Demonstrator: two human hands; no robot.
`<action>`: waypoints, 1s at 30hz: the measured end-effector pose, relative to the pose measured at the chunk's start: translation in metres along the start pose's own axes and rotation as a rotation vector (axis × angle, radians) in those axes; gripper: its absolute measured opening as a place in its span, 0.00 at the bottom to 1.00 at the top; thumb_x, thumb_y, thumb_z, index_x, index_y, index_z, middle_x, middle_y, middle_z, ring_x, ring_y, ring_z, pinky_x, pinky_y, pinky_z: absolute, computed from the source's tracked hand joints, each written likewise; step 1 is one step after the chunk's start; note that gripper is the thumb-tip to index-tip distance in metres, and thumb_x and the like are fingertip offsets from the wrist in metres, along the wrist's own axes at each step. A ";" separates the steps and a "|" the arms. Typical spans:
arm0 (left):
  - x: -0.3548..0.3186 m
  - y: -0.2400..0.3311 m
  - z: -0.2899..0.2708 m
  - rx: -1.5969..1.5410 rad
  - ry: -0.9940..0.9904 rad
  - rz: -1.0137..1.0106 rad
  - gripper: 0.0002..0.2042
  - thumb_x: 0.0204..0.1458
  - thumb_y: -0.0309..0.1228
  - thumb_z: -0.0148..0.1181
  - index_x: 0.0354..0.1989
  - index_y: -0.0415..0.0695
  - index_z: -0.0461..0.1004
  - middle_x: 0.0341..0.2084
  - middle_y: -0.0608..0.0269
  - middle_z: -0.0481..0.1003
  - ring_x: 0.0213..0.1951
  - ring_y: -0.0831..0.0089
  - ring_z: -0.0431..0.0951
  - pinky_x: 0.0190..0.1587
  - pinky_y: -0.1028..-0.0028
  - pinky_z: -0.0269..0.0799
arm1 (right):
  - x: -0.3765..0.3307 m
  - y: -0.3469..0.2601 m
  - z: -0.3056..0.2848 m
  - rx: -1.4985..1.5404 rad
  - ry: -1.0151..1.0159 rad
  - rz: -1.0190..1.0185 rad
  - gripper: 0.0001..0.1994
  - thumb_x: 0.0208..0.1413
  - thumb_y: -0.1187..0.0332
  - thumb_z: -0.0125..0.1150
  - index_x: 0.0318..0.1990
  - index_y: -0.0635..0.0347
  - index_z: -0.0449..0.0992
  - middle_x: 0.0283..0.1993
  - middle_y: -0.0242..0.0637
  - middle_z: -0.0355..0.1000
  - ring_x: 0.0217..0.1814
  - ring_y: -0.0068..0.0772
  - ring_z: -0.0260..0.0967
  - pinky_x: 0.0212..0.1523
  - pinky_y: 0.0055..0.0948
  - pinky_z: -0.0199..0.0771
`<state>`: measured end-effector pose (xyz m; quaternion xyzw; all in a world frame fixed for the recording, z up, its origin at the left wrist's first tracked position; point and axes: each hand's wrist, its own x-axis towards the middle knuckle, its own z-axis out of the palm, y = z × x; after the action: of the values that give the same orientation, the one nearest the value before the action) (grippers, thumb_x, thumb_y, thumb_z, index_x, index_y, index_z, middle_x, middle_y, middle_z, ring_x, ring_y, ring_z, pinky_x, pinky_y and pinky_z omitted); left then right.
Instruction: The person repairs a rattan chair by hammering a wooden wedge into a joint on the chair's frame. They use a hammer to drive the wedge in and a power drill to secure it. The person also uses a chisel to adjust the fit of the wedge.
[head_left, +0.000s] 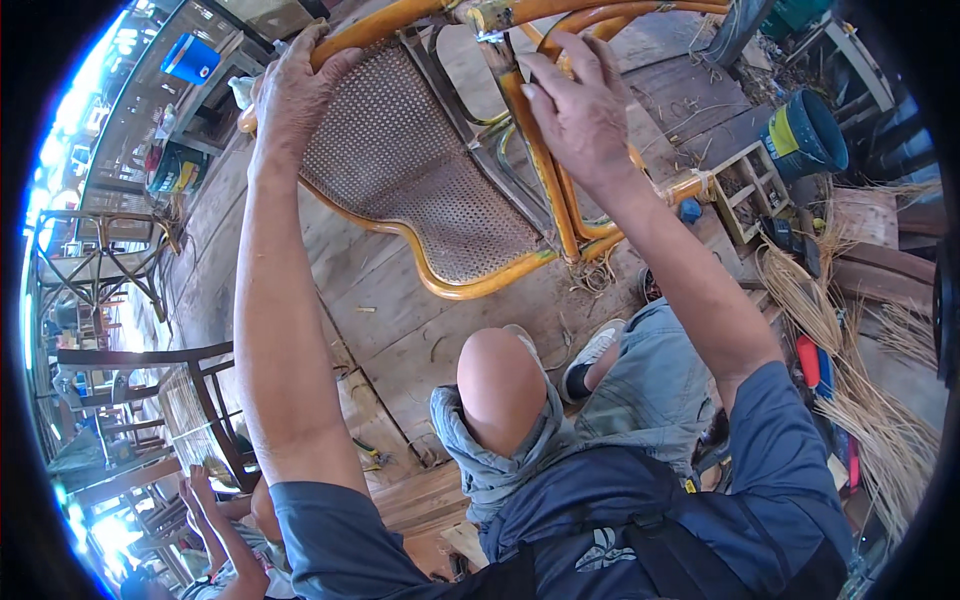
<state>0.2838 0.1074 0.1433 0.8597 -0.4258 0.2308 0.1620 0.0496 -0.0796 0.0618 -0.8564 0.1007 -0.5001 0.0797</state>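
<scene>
A rattan chair [385, 232] with an orange-brown pole frame and a woven cane panel [390, 130] lies tilted on the wooden floor in front of me. My left hand [297, 95] is closed round the frame's far left pole, its thumb along the inner side. On the right, my right hand [585, 110] has its fingers bent over the chair's curved poles, beside a straight upright pole [535, 145]. Part of its grip is hidden by the hand itself. Loose binding strands [592, 272] hang at the frame's near corner.
Bundles of rattan strips [850, 370] lie at the right, near a small wooden crate [752, 192] and a dark bucket [805, 135]. Chair frames [100, 255] stand on the left. Another person's arms [212, 530] show at the lower left.
</scene>
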 end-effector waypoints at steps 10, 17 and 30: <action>0.002 0.005 -0.010 -0.079 -0.073 -0.050 0.33 0.47 0.59 0.56 0.57 0.48 0.67 0.45 0.53 0.75 0.50 0.60 0.74 0.54 0.66 0.65 | -0.003 -0.009 0.011 0.027 0.027 0.030 0.21 0.44 0.68 0.61 0.50 0.54 0.71 0.52 0.41 0.60 0.57 0.51 0.53 0.54 0.46 0.56; 0.002 0.005 -0.004 -0.040 -0.027 -0.010 0.36 0.45 0.60 0.56 0.57 0.48 0.67 0.47 0.52 0.74 0.51 0.54 0.72 0.56 0.62 0.61 | 0.066 0.031 -0.027 -0.132 0.040 -0.075 0.20 0.57 0.61 0.54 0.55 0.61 0.67 0.56 0.49 0.61 0.60 0.50 0.56 0.58 0.47 0.55; -0.055 0.191 0.094 -1.217 0.054 -0.519 0.22 0.50 0.42 0.62 0.44 0.35 0.68 0.33 0.57 0.75 0.35 0.70 0.75 0.41 0.74 0.71 | 0.113 0.081 -0.009 0.050 -0.494 -0.007 0.27 0.58 0.45 0.45 0.51 0.57 0.72 0.52 0.47 0.69 0.57 0.49 0.63 0.57 0.42 0.58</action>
<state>0.1246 -0.0128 0.0506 0.6836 -0.2552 -0.0761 0.6796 0.0884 -0.1868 0.1422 -0.9508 0.0628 -0.2781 0.1214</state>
